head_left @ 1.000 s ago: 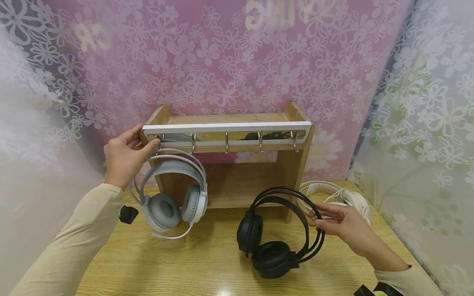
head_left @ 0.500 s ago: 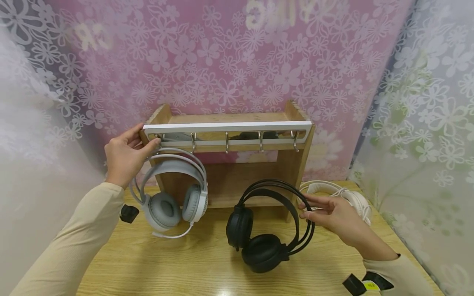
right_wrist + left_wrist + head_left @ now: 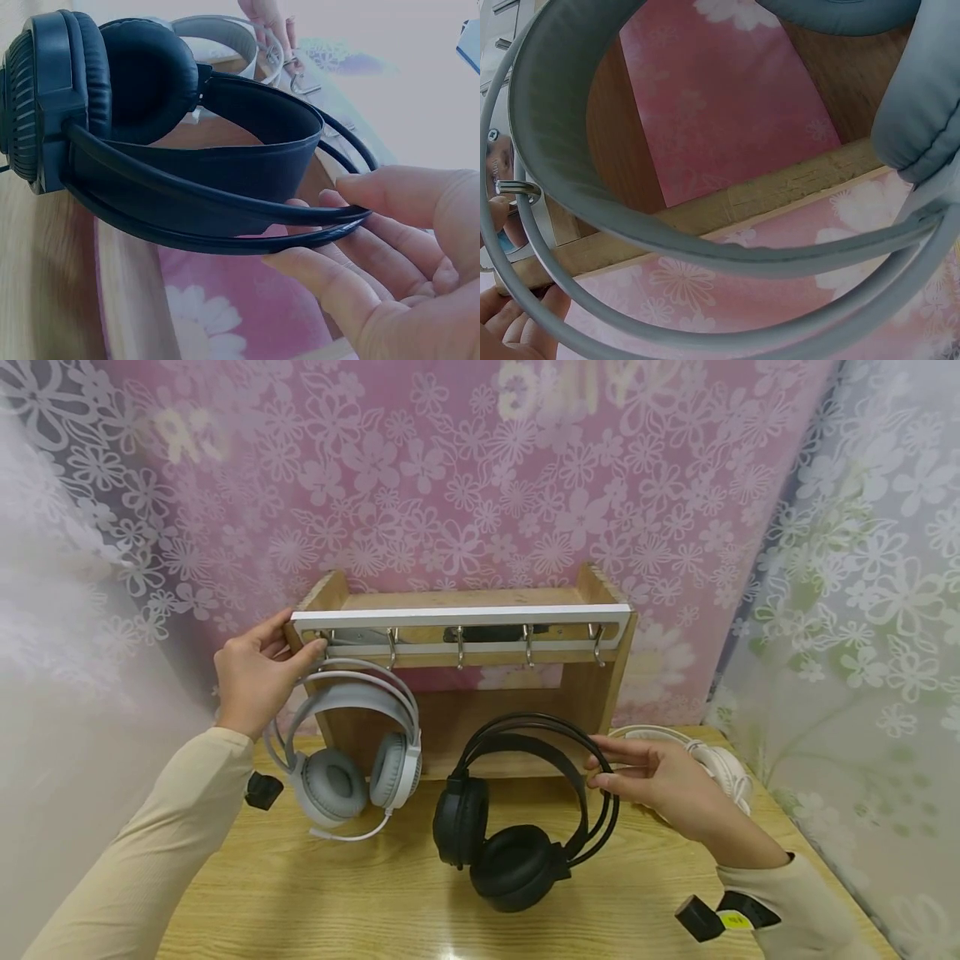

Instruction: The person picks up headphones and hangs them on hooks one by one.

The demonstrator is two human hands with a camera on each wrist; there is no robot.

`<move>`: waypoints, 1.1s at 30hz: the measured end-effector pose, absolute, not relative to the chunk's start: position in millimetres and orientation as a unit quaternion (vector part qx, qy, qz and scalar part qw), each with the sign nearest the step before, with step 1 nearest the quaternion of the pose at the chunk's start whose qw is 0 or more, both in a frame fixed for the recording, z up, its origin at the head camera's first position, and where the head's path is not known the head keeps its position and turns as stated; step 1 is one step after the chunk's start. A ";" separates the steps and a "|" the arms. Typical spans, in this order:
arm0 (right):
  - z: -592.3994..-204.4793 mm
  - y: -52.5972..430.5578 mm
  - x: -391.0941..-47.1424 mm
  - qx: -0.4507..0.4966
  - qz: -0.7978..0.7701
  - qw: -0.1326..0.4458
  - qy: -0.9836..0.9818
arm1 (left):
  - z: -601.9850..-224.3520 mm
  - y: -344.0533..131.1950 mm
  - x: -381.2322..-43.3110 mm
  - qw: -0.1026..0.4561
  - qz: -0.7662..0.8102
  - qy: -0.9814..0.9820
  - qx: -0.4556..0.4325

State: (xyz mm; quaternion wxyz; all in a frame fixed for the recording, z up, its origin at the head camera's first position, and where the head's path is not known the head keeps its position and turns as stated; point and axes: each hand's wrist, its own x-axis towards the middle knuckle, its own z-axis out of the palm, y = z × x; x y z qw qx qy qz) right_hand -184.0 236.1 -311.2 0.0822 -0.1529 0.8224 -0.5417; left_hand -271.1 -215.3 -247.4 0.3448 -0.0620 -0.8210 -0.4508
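My right hand (image 3: 660,783) pinches the thin double headband of the black headphones (image 3: 512,866) between thumb and fingers. They are held tilted in front of the wooden rack (image 3: 597,693), ear cups toward the left. In the right wrist view, the thumb lies over the headband tubes (image 3: 225,204) and the fingers lie under them. At the rack's upper left end, my left hand (image 3: 258,672) grips the corner, thumb in front beside the leftmost hook (image 3: 517,187). The white headphones (image 3: 406,774) with grey cushions and a microphone boom hang there by their headband, just below that thumb.
Several metal hooks line a white-edged rail (image 3: 480,611) along the rack's top front. Cream headphones (image 3: 723,768) with a bundled cable lie behind my right hand on the wooden table (image 3: 360,910). Pink floral cloth (image 3: 465,485) hangs behind; pale floral curtains (image 3: 862,652) flank the table.
My right hand has carried the black headphones left and slightly up, toward the middle of the rack. The left hand and the white headphones have barely moved.
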 end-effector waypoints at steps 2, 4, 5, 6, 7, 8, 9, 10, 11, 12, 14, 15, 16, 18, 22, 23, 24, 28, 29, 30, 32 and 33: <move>-308.8 233.3 -184.3 -0.160 -0.546 0.082 0.818 | -247.1 -215.2 -271.0 0.345 -0.449 -0.822 -0.062; -306.4 229.9 -185.5 -0.164 -0.553 0.081 0.813 | -247.2 -215.2 -270.8 0.346 -0.448 -0.822 -0.063; -305.2 228.2 -186.0 -0.164 -0.554 0.081 0.812 | -247.5 -215.3 -270.8 0.346 -0.448 -0.822 -0.064; -303.7 226.4 -186.4 -0.163 -0.556 0.083 0.811 | -247.8 -215.4 -270.8 0.346 -0.448 -0.822 -0.064; -302.1 224.7 -186.5 -0.163 -0.556 0.084 0.811 | -248.0 -215.4 -270.7 0.346 -0.449 -0.821 -0.065; -300.7 222.9 -186.9 -0.162 -0.559 0.084 0.809 | -248.2 -215.4 -270.8 0.346 -0.449 -0.821 -0.065; -299.5 221.3 -187.5 -0.162 -0.563 0.084 0.806 | -248.4 -215.3 -270.8 0.346 -0.449 -0.821 -0.065; -298.5 220.0 -187.9 -0.164 -0.567 0.085 0.803 | -248.5 -215.3 -270.7 0.347 -0.447 -0.822 -0.065; -297.6 218.5 -188.5 -0.167 -0.569 0.085 0.801 | -248.7 -215.3 -270.7 0.347 -0.446 -0.822 -0.065; -296.7 216.8 -189.1 -0.168 -0.572 0.085 0.798 | -248.6 -215.2 -270.7 0.348 -0.446 -0.822 -0.065; -295.3 213.7 -191.0 -0.173 -0.579 0.086 0.792 | -248.4 -215.1 -270.5 0.349 -0.445 -0.822 -0.064; -294.4 212.1 -192.0 -0.174 -0.582 0.086 0.790 | -248.2 -215.0 -270.3 0.350 -0.444 -0.822 -0.064; -293.2 210.3 -192.9 -0.175 -0.582 0.087 0.789 | -247.8 -214.9 -270.2 0.350 -0.444 -0.822 -0.064; -290.4 206.8 -194.4 -0.176 -0.585 0.088 0.787 | -247.1 -214.6 -270.0 0.349 -0.446 -0.821 -0.065; -284.9 199.2 -198.2 -0.178 -0.589 0.093 0.782 | -246.8 -214.6 -269.4 0.346 -0.446 -0.823 -0.065; -283.8 197.3 -199.2 -0.179 -0.593 0.096 0.779 | -246.8 -214.6 -269.3 0.346 -0.446 -0.823 -0.064; -282.7 195.4 -200.4 -0.180 -0.597 0.100 0.775 | -246.9 -214.7 -269.2 0.345 -0.445 -0.824 -0.064; -279.0 189.6 -204.8 -0.185 -0.598 0.104 0.773 | -246.9 -214.9 -269.3 0.343 -0.447 -0.824 -0.065; -278.0 188.6 -205.7 -0.186 -0.597 0.105 0.773 | -246.9 -214.9 -269.4 0.343 -0.447 -0.824 -0.066; -277.1 187.7 -206.7 -0.188 -0.594 0.104 0.776 | -246.8 -215.0 -269.4 0.343 -0.447 -0.823 -0.067; -275.9 186.0 -209.2 -0.193 -0.587 0.102 0.779 | -246.8 -215.2 -269.6 0.343 -0.447 -0.823 -0.068; -275.3 185.0 -210.5 -0.194 -0.589 0.101 0.778 | -246.8 -215.3 -269.6 0.344 -0.447 -0.823 -0.068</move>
